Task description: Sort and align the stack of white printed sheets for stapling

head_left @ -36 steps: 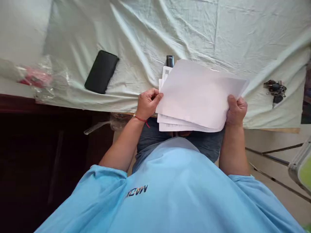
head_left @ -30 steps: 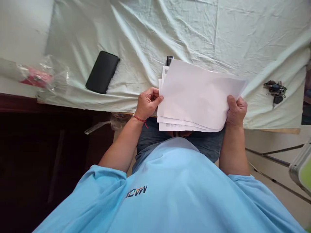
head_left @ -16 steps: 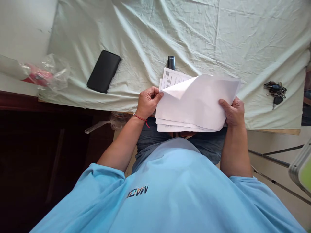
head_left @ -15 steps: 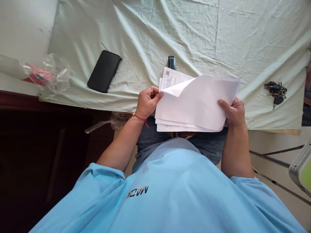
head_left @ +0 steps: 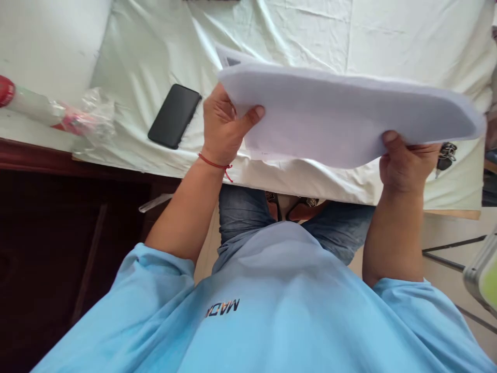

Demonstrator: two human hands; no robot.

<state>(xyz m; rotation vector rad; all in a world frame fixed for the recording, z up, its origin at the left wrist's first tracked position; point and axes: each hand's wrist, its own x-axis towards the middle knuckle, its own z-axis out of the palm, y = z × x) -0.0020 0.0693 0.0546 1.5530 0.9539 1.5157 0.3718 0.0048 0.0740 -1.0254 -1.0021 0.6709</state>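
Your left hand [head_left: 223, 124], 11 o'clock, and right hand [head_left: 407, 160], 2 o'clock, pinch a paper stack [head_left: 322, 116], thumbs on top, other fingers mostly hidden. Stack bowed, held above the table [head_left: 438, 191] between 12 and 1. Keys [head_left: 446, 159] just past your right hand, 2 o'clock. Black phone [head_left: 174, 116] flat, 10 to 11. Bottle [head_left: 37, 107] farther out, 10.

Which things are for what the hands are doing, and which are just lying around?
In use:
- the papers, held between the left hand and right hand

Seemingly just lying about:
- the black phone
- the crinkly clear plastic
- what looks like keys, partly hidden by the right hand
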